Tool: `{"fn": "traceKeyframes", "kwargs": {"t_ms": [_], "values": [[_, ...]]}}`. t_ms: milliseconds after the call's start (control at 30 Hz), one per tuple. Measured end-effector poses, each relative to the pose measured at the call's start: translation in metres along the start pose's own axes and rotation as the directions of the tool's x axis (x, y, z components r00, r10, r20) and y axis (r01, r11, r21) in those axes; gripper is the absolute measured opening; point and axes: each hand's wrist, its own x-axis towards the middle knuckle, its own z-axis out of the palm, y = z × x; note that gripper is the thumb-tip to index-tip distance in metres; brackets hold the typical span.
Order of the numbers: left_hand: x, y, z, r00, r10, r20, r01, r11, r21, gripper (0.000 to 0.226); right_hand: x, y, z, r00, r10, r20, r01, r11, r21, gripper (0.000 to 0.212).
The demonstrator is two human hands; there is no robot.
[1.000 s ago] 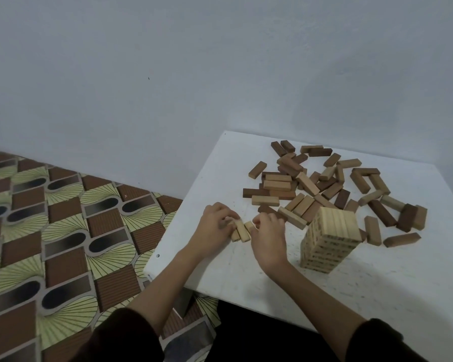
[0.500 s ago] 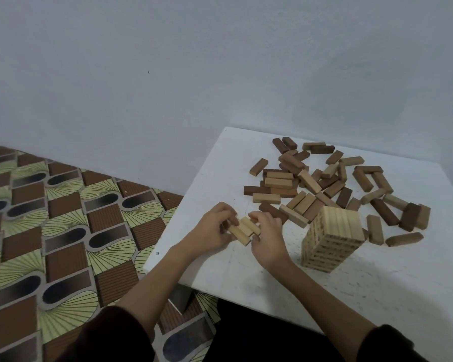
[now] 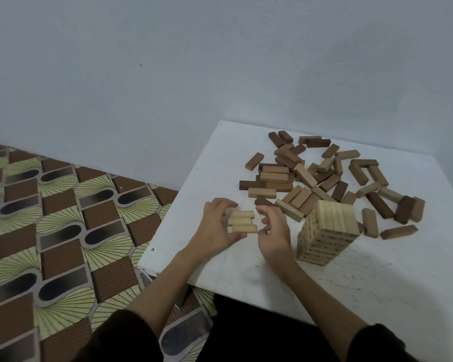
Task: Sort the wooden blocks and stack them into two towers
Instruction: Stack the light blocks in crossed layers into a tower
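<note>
Item 1, left hand (image 3: 216, 227): reached forward over the near-left part of the white counter (image 3: 233, 273), forearm bare, dark sleeve at the elbow. Fingers and thumb were curled round the left ends of three light blocks (image 3: 242, 221).

Item 2, right hand (image 3: 276, 231): set opposite, palm turned toward the left hand, fingers loosely curled and spread. Fingertips lay just beside the blocks' right ends; whether the thumb touched the nearest block could not be told.

Item 3, three light blocks: lay side by side, slightly staggered, long axes running left to right between the two hands. Whether they rested on the counter or were lifted just clear of it could not be told.

Item 4, tower (image 3: 330, 226): light blocks, upright, just right of the right hand; the top layer's long axes pointed away from the person. Rows of dark printed marks on the side faces, too small to read.

Item 5, loose pile (image 3: 311, 176): light and dark blocks mixed, behind the tower and hands, long axes pointing every way, most lying flat.
</note>
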Motion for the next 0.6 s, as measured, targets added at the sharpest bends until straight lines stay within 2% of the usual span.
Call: {"fn": "traceKeyframes", "kwargs": {"t_ms": [67, 200, 600], "values": [[-0.0017, 0.0002, -0.0038, 1.000, -0.020, -0.007, 0.020, 1.000, -0.007, 0.070, 0.0006, 0.0022, 0.0010, 1.000, -0.002, -0.014, 0.002, 1.000, -0.016, 0.058], [-0.0029, 0.0013, -0.0062, 1.000, -0.028, 0.005, 0.028, 0.999, -0.038, 0.081, 0.0008, 0.0045, 0.0022, 0.999, -0.032, -0.035, 0.032, 0.999, -0.013, 0.048], [-0.0045, -0.0009, -0.0044, 1.000, 0.020, -0.008, -0.020, 0.999, -0.047, 0.078, 0.0007, 0.0079, 0.0013, 0.995, -0.093, -0.039, 0.094, 0.995, 0.028, 0.046]]}}
